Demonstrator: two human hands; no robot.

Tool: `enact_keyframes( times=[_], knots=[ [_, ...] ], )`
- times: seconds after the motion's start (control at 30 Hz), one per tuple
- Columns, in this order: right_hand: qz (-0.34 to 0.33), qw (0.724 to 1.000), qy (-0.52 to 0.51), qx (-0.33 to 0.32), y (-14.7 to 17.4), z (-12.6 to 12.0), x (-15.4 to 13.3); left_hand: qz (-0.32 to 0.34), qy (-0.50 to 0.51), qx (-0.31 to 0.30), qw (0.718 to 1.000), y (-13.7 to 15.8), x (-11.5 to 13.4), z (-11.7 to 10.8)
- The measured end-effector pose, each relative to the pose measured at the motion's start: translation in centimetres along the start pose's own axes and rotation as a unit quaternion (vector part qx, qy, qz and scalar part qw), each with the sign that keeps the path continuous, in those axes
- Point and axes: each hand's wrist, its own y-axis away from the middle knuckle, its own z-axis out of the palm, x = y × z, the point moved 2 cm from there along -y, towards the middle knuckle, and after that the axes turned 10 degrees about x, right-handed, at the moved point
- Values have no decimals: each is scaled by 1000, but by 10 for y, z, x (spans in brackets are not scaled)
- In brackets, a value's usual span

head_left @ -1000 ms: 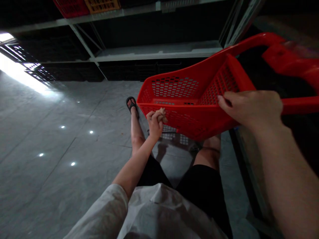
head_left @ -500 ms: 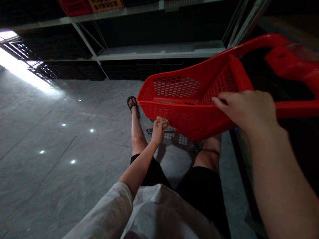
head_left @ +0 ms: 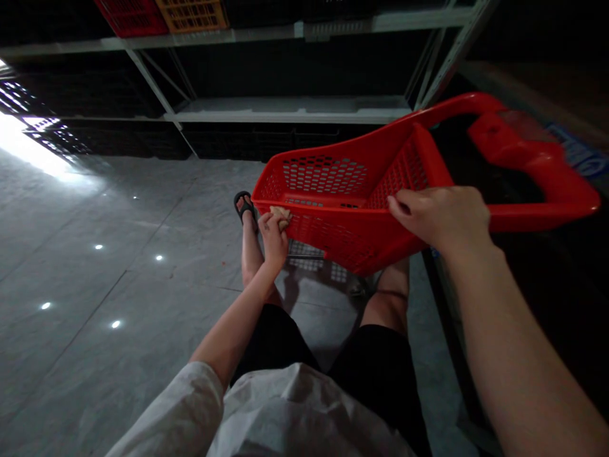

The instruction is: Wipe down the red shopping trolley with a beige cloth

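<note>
My left hand (head_left: 273,240) pinches a rag (head_left: 281,216) at the cart (head_left: 364,238), apparently wiping; my right hand (head_left: 445,214) clasps its edge. Next stroke likely requires steady bracing.

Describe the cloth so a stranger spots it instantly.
Start with the big red shopping cart in mid-view and follow its near rim toward the picture's left. There the left hand holds the cloth: a small, crumpled tan wad, set apart from the cart's smooth, bright red plastic.
</note>
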Motion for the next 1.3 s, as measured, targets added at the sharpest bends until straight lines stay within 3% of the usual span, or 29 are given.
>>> enact_keyframes(
  times=[0.13, 0.27, 0.37, 0.5, 0.57, 0.63, 0.77, 0.87, 0.97, 1.17, 1.23, 1.3],
  knots=[
    [-12, 999, -12, -38, -13, -2, -31, 32, 26, -144, 989, 48, -5, 20],
    [-55, 993, -72, -79, -25, 13, -93, 80, 30, -237, 968, 48, -4, 17],
    [-63, 991, -102, -60, -27, 30, -119, 94, 19, -195, 976, 17, -1, -4],
    [-76, 992, -100, -21, -21, 42, -118, 49, -19, 38, 998, -28, 1, -28],
    [-80, 992, -101, -18, -19, 44, -115, 27, -27, 88, 995, -31, -2, -27],
    [-82, 991, -102, -16, -17, 43, -114, 2, -27, 46, 999, -17, -9, -18],
    [-92, 991, -95, -15, -17, 43, -114, -53, -25, -98, 993, 37, -30, 1],
    [-108, 989, -98, -23, -16, 44, -112, -61, -8, -153, 986, 57, -35, 0],
    [-124, 986, -110, -20, -12, 43, -109, -31, 21, -159, 987, 41, -15, -16],
    [-132, 980, -152, 2, -3, 44, -96, 124, 75, 40, 989, -37, 79, -67],
    [-113, 973, -202, 14, 5, 48, -95, 146, 97, 40, 984, -47, 103, -69],
    [-71, 947, -310, 47, 19, 54, -101, 143, 137, 6, 980, -43, 119, -64]
  ],
)
